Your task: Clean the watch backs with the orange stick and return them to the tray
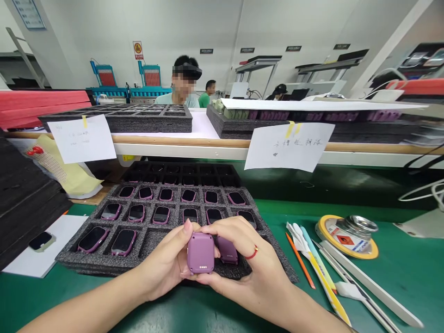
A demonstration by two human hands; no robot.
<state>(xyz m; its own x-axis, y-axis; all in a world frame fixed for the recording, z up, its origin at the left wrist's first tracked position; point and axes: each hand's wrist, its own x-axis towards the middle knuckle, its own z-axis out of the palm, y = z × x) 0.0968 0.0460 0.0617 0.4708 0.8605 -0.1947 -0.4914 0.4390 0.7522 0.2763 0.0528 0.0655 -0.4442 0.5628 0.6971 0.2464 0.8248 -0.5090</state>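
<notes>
Between both hands I hold a purple smartwatch body (200, 253), its back with a row of small metal contacts facing me. My left hand (169, 259) grips it from the left side, fingers behind and thumb along the upper edge. From the right, my right hand (249, 259) has its fingers at the top edge and its thumb at the bottom edge. Just beneath them is a black foam tray (152, 243) with rows of purple watch bodies, mostly screen up. Another purple watch body (228, 252) lies back up in the tray, partly hidden by my right hand.
On white paper at left sits a watch with a pale green case (42, 241). An orange stick (300, 260), brushes and a yellow tape roll (347, 236) lie at right. A shelf edge (166, 147) crosses above the tray, bearing foam trays. A person (180, 88) sits beyond.
</notes>
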